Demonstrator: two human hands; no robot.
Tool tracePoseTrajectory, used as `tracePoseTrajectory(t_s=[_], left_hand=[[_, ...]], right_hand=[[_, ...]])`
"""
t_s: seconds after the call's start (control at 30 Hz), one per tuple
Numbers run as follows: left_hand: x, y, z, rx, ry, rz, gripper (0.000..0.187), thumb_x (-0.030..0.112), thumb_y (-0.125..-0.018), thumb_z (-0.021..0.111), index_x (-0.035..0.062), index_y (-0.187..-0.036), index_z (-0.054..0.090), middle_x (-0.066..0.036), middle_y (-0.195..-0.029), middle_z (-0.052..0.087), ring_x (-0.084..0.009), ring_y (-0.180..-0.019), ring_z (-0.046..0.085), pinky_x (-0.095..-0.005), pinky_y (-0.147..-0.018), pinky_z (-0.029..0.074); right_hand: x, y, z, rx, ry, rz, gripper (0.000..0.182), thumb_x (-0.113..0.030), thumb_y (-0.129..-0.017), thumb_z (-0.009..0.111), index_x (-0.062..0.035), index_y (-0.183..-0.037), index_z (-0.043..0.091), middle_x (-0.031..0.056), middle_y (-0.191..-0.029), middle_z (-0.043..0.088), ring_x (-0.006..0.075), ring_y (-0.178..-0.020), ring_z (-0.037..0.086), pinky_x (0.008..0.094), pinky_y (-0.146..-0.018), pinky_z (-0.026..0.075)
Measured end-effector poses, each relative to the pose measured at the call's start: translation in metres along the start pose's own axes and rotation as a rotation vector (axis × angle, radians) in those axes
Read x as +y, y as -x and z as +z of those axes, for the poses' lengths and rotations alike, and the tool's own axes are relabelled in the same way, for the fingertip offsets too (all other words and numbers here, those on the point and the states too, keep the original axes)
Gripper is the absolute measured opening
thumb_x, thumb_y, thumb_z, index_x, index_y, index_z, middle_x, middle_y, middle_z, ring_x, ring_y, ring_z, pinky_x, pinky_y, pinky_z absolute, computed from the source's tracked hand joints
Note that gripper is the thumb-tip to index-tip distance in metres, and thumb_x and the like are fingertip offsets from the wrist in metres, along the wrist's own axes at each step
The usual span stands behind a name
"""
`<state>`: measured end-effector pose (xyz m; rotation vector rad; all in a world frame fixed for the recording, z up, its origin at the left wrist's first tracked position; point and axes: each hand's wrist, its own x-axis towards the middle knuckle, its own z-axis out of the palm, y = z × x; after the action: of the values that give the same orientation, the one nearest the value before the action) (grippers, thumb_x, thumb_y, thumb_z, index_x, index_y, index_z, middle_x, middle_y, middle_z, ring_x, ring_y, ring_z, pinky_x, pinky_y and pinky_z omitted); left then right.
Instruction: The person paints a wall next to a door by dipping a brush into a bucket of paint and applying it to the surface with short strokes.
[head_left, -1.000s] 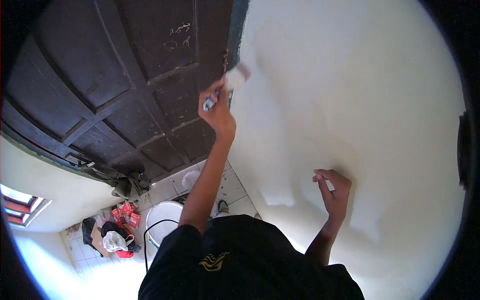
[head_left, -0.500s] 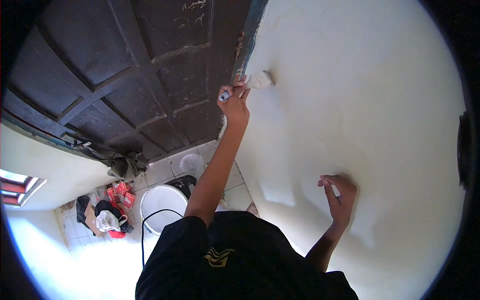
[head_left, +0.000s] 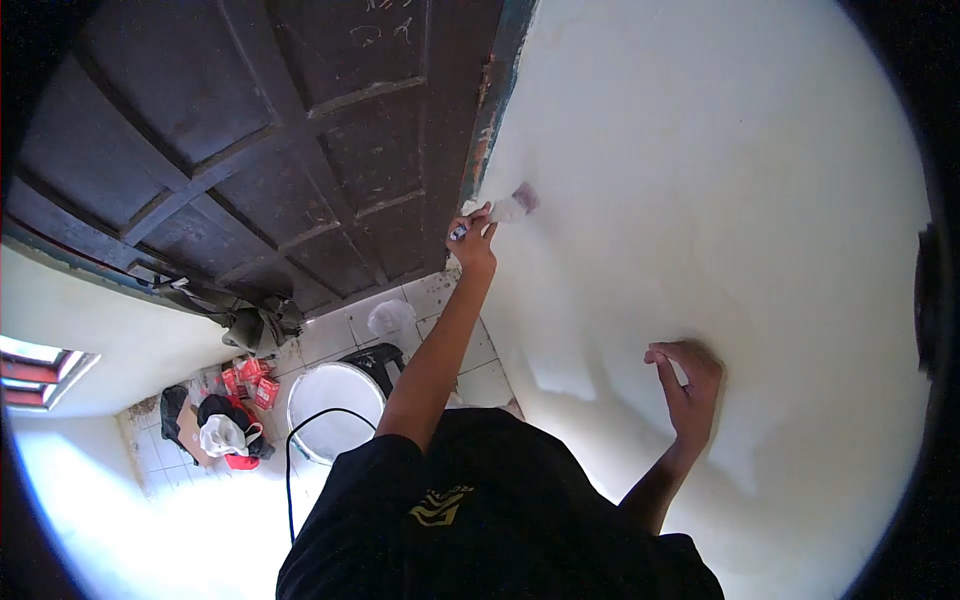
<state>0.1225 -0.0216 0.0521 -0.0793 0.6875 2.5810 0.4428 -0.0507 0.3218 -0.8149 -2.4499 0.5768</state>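
Observation:
My left hand [head_left: 473, 243] is closed around the handle of a paintbrush [head_left: 513, 206]. The brush's whitish head with darker bristle tips lies against the pale wall [head_left: 780, 250], just right of the door frame [head_left: 487, 130]. The fingers hide most of the handle. Farther down on the right, my right hand [head_left: 690, 395] is by the same wall. Its thumb and fingertips are pinched together, and nothing shows in them.
A dark panelled door [head_left: 250, 160] fills the upper left. On the tiled floor are a white bucket [head_left: 296, 420], a black cable [head_left: 289, 480], a clear plastic tub [head_left: 391, 318], red packets [head_left: 266, 392] and a heap of bags [head_left: 222, 436]. A window [head_left: 35, 375] is far left.
My left hand has moved the paintbrush down along the wall beside the door frame. The right hand keeps its pinched pose, and the view has shifted slightly.

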Motion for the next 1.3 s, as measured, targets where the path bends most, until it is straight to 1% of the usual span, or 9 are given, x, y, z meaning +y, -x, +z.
tracePoseTrajectory(t_s=[0.07,0.2,0.3,0.57,0.8,0.83,0.97,1.17,1.3], left_hand=[[-0.001,-0.002,-0.006,0.249,-0.163,-0.086,0.033,-0.010,-0.076,0.069,0.0114,-0.073,0.044,-0.009,-0.096,0.069,-0.0287,-0.105,0.066,-0.0484,-0.079,0.059],[-0.003,0.000,0.003,0.227,-0.282,-0.100,0.033,-0.010,-0.075,0.069,0.0122,-0.078,0.045,-0.009,-0.097,0.070,-0.0282,-0.107,0.065,-0.0485,-0.077,0.059],[0.018,0.015,0.064,0.115,0.039,-0.155,0.034,-0.011,-0.075,0.065,0.0136,-0.089,0.046,-0.009,-0.101,0.070,-0.0243,-0.103,0.065,-0.0486,-0.081,0.056],[0.096,0.058,0.155,-0.105,0.260,-0.197,0.030,-0.013,-0.081,0.058,0.0145,-0.082,0.047,-0.002,-0.093,0.065,-0.0197,-0.112,0.061,-0.0502,-0.095,0.049],[0.048,0.082,0.117,-0.268,0.340,-0.302,0.028,-0.010,-0.086,0.058,0.0136,-0.075,0.047,-0.001,-0.092,0.065,-0.0212,-0.112,0.060,-0.0558,-0.105,0.042],[0.032,0.088,0.100,-0.277,0.344,-0.272,0.029,-0.009,-0.089,0.057,0.0125,-0.075,0.042,-0.004,-0.087,0.063,-0.0230,-0.118,0.057,-0.0524,-0.098,0.051],[0.017,0.096,0.044,-0.297,0.152,-0.163,0.030,-0.011,-0.088,0.055,0.0116,-0.075,0.040,-0.005,-0.088,0.064,-0.0225,-0.118,0.057,-0.0538,-0.098,0.051],[-0.027,0.108,-0.102,0.257,-0.019,-0.399,0.031,-0.008,-0.083,0.059,0.0132,-0.074,0.039,-0.009,-0.090,0.065,-0.0231,-0.110,0.062,-0.0516,-0.087,0.056],[-0.004,0.132,-0.016,0.274,-0.144,-0.395,0.022,-0.004,-0.084,0.058,0.0139,-0.082,0.044,-0.010,-0.096,0.064,-0.0281,-0.114,0.058,-0.0591,-0.097,0.049]], right_hand=[[-0.003,-0.002,-0.001,-0.019,0.042,0.000,0.009,-0.006,-0.083,0.069,-0.0052,-0.092,0.070,0.0067,-0.080,0.070,0.0212,-0.076,0.067,0.0332,-0.072,0.049],[-0.001,0.000,0.000,-0.004,0.042,0.004,0.009,-0.005,-0.083,0.069,-0.0049,-0.091,0.070,0.0068,-0.080,0.070,0.0212,-0.076,0.067,0.0330,-0.072,0.049],[-0.001,0.000,-0.001,-0.006,0.027,-0.017,0.008,-0.005,-0.082,0.069,-0.0050,-0.090,0.070,0.0067,-0.080,0.070,0.0211,-0.076,0.067,0.0331,-0.072,0.050],[0.005,-0.001,-0.004,-0.014,-0.039,-0.043,0.007,-0.003,-0.082,0.069,-0.0054,-0.089,0.070,0.0070,-0.083,0.072,0.0212,-0.079,0.068,0.0327,-0.074,0.050],[0.008,0.000,-0.005,-0.020,-0.069,-0.015,0.007,-0.004,-0.082,0.069,-0.0061,-0.089,0.070,0.0076,-0.084,0.072,0.0219,-0.080,0.069,0.0336,-0.075,0.051],[0.009,0.001,-0.005,-0.018,-0.074,-0.026,0.007,-0.005,-0.082,0.069,-0.0061,-0.088,0.070,0.0075,-0.085,0.072,0.0219,-0.080,0.069,0.0338,-0.075,0.051],[0.008,0.001,-0.006,-0.003,-0.042,-0.046,0.007,-0.005,-0.081,0.070,-0.0059,-0.088,0.070,0.0070,-0.085,0.072,0.0222,-0.080,0.069,0.0340,-0.074,0.051],[0.003,-0.002,-0.007,-0.022,-0.033,-0.060,0.007,-0.001,-0.080,0.068,-0.0028,-0.087,0.069,0.0073,-0.079,0.071,0.0220,-0.076,0.068,0.0316,-0.072,0.050],[0.005,0.000,-0.006,-0.027,-0.028,-0.032,0.005,-0.006,-0.081,0.069,-0.0054,-0.086,0.069,0.0074,-0.084,0.072,0.0230,-0.079,0.068,0.0337,-0.074,0.050]])
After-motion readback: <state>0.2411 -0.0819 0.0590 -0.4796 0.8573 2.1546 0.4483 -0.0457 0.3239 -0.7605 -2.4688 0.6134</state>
